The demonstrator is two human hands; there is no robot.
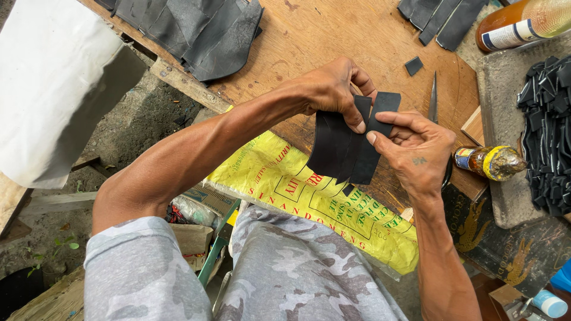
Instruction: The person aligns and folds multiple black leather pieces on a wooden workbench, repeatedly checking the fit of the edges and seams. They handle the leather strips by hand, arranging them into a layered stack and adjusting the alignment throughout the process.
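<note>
Head view: we pinch the black rubber strips (348, 148) with fingers of our left hand (333, 89) and right hand (416, 148), fanned above the wooden surface (333, 35), probably to separate them; a knife (433, 98) lies near.

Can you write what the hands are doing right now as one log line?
left hand: pinching black rubber strips | right hand: pinching same strips | under: wooden board | nearby: knife, small bottle

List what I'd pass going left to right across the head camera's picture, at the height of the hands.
White sheet → left hand → black rubber strips → right hand → knife blade → small yellow-capped bottle → pile of black cut pieces.
</note>
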